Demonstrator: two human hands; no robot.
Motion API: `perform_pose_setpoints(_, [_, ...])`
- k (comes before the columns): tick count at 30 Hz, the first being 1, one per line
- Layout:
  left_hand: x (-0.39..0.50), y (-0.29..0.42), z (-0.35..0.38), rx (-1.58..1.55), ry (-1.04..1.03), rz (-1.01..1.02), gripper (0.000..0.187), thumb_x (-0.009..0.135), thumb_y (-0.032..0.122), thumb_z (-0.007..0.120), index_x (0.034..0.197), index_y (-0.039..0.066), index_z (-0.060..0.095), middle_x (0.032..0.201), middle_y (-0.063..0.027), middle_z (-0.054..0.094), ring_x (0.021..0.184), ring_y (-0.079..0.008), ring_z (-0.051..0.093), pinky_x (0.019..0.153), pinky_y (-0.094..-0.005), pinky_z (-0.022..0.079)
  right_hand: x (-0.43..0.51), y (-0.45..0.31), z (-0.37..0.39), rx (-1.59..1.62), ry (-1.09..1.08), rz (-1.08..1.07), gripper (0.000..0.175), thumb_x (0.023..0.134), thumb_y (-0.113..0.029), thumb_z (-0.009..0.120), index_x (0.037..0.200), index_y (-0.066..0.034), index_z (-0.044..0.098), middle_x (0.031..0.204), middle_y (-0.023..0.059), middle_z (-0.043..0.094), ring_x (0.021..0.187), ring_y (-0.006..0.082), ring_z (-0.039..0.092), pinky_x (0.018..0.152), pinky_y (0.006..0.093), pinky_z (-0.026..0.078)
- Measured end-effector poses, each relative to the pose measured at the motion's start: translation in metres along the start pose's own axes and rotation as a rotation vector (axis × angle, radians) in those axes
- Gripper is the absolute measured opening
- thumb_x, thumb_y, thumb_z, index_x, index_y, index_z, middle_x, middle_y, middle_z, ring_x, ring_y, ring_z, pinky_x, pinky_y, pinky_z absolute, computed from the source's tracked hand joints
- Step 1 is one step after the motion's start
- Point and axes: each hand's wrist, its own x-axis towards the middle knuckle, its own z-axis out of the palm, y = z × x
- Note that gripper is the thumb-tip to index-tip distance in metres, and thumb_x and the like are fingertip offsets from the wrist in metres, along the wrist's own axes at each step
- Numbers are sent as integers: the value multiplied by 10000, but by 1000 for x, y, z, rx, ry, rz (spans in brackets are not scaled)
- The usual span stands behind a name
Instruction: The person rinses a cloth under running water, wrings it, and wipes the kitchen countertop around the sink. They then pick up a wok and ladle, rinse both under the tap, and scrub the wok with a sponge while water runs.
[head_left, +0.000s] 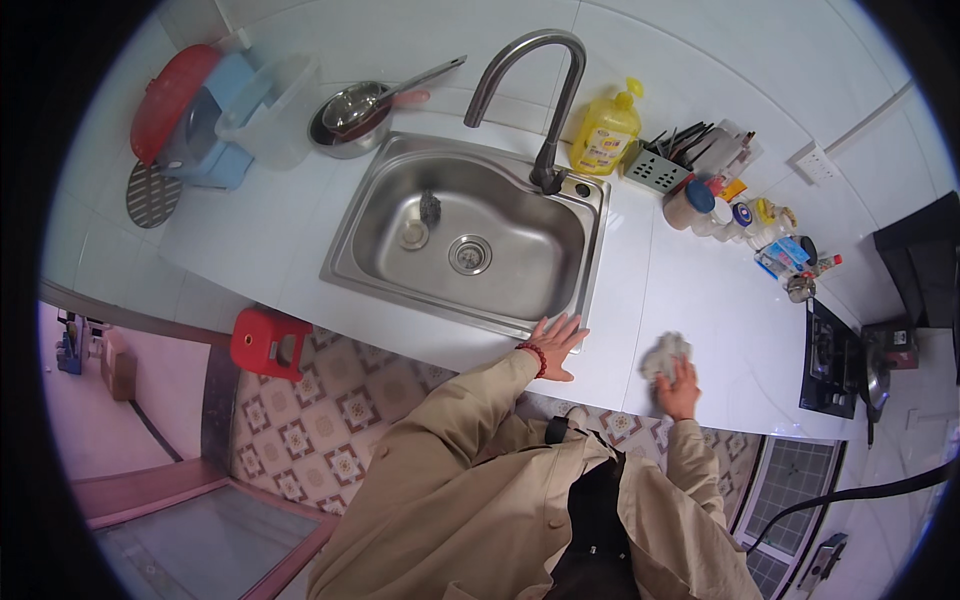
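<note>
My left hand (555, 349), with a red bead bracelet at the wrist, rests with spread fingers on the front right corner of the stainless steel sink (517, 277). To its right, my right hand (679, 388) is on a crumpled greyish cloth (666, 355) that lies on the white countertop (720, 322); the cloth is slightly blurred. Inside the sink are a dark scouring pad (430, 208) and a small round strainer (413, 235), left of the drain (470, 255). A dark metal faucet (551, 142) arches over the sink's back edge.
Behind the sink stand metal bowls (360, 139), a yellow pump bottle (606, 135) and a utensil holder (655, 171). Several jars (688, 204) line the wall towards a black gas stove (825, 360). Plastic basins (217, 127) are far left. A red stool (262, 341) stands on the floor.
</note>
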Motion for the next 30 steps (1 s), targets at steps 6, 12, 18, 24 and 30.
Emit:
perform_pose_setpoints(6, [0,4,-3,25,-15,-24,1015,674,456,680,1488,226,120,1558,-107,-25,1435,-292,-33,1119,-529,15,29,110,-1,-157,-34,634,594,882,-419,485,1341,-47,420,1427,164,364,1305,355,329,972,555,372])
perform_pose_setpoints(12, [0,8,-4,21,-8,-45,1012,669,440,676,1488,227,121,1559,-100,-21,1437,-287,-24,1120,-527,28,66,42,24,-107,111,411,574,857,-359,502,1297,4,435,1389,217,377,1256,383,389,975,502,389])
perform_pose_setpoints(18, [2,10,1,82,29,-65,1011,667,460,673,1487,222,132,1560,-96,18,1438,-281,11,1118,-520,52,64,-80,25,-6,29,-296,565,763,-274,638,1259,-51,486,1405,179,378,1286,352,371,961,493,390])
perform_pose_setpoints(24, [4,15,5,131,52,-88,1017,692,475,668,1489,178,110,1560,-87,32,1435,-271,46,1113,-518,68,32,-90,-5,168,-195,-740,544,758,-251,682,1258,-105,527,1421,121,387,1310,314,361,999,438,367])
perform_pose_setpoints(30, [10,39,10,98,52,-240,1050,688,479,684,1488,152,87,1554,-114,9,1432,-295,36,1103,-562,65,48,4,-22,260,-51,-513,496,715,-201,699,1182,-79,585,1322,175,491,1197,364,483,966,428,433])
